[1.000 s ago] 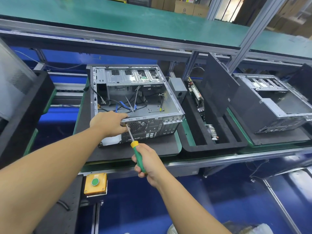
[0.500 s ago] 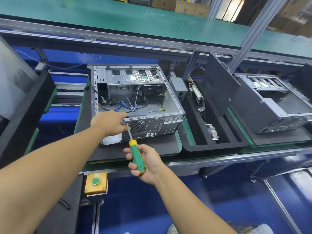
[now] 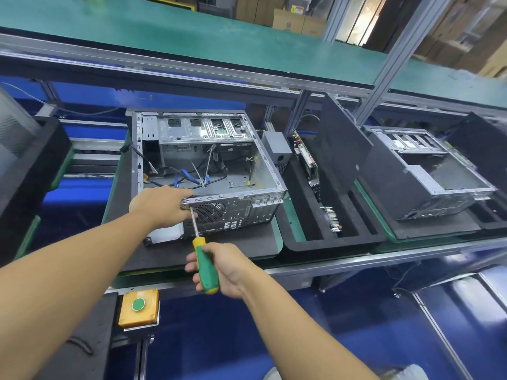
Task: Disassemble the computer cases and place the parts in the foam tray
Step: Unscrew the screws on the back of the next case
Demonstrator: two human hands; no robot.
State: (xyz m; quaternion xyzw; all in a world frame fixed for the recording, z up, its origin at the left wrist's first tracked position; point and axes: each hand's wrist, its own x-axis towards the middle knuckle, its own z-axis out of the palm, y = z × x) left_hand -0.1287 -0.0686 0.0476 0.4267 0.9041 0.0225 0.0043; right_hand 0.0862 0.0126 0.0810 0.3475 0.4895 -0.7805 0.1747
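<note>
Your left grip curls over case rim; looks stiff, sharp-edged steel | right grip wraps screwdriver handle; hold frame edges

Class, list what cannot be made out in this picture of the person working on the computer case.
All head view.
Tip of the screwdriver: hidden by the left hand at the computer case.
The parts in the foam tray: edge-on, too small to identify.
The unit at far left: cut off by frame edge.

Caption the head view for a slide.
Left hand grips the rear edge of the open computer case; right hand holds a green-handled screwdriver against its rear panel.
</note>
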